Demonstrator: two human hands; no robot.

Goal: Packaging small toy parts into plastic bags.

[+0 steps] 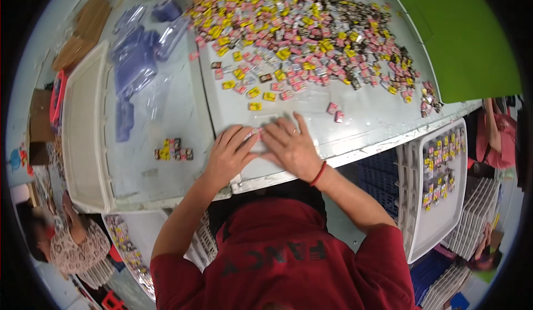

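Note:
Close together at the table's near edge, my two hands meet over some small pink block-like pieces (257, 133). The fingers of my left hand (229, 150) are bent, their tips against the pink pieces. My right hand (293, 149) presses on them from the other side, one finger lifted away. How many pieces lie between the fingers is hidden. Just beyond, loose yellow pieces (255, 106) and pink ones (286, 95) lie scattered. Two pink-and-dark pieces (336, 113) sit off to the right of my right hand.
A big heap of small pieces (300, 27) covers the table's far side. At left lie a small joined group (174, 150), blue plastic bags (135, 54) and a white tray (83, 127). A stacked tray (438, 227) at right holds grouped pieces. Other people (80, 243) work nearby.

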